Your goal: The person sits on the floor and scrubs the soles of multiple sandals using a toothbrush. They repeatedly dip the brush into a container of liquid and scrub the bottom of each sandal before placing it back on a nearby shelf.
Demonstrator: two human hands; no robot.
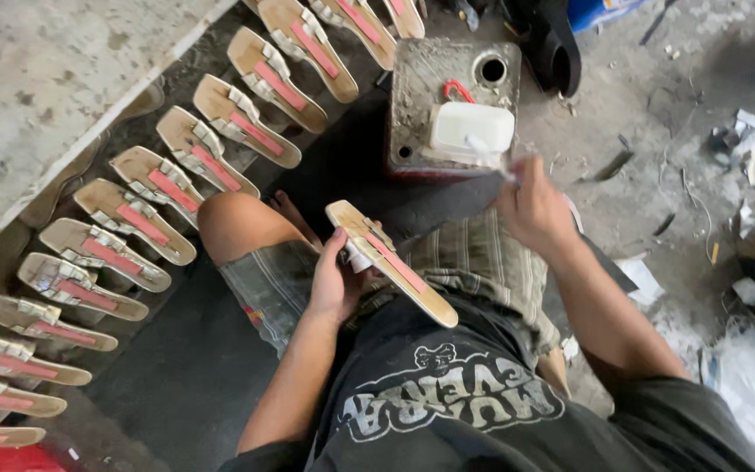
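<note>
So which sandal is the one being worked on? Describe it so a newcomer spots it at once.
Start at the person's lap, mid-frame. The left hand grips one sandal sole, tan with a red strip. Unlike the row of sandals lying on the dark floor, it is held in the air.

Shoemaking workshop: rows of unfinished sandals [124,214], gritty floor [657,201].

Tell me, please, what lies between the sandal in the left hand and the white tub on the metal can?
In the head view, between the sandal and the white tub lie the dark floor mat and the can's near edge; nothing else.
</note>
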